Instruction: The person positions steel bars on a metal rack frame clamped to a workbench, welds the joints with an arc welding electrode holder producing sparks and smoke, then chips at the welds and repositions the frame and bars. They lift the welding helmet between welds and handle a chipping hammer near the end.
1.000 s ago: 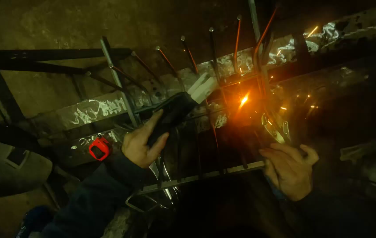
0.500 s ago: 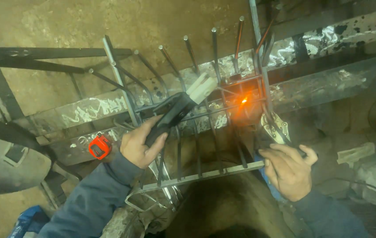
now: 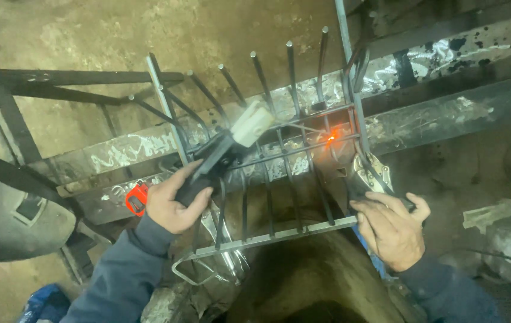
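We see the left hand (image 3: 172, 203) closed around a black electrode holder (image 3: 216, 161), its long axis running up and to the right toward the glowing weld spot (image 3: 330, 139) on the steel rod grille (image 3: 285, 230). Our right hand (image 3: 390, 227) grips locking pliers (image 3: 366, 176) clamped just below that spot, and is the nearer hand to it
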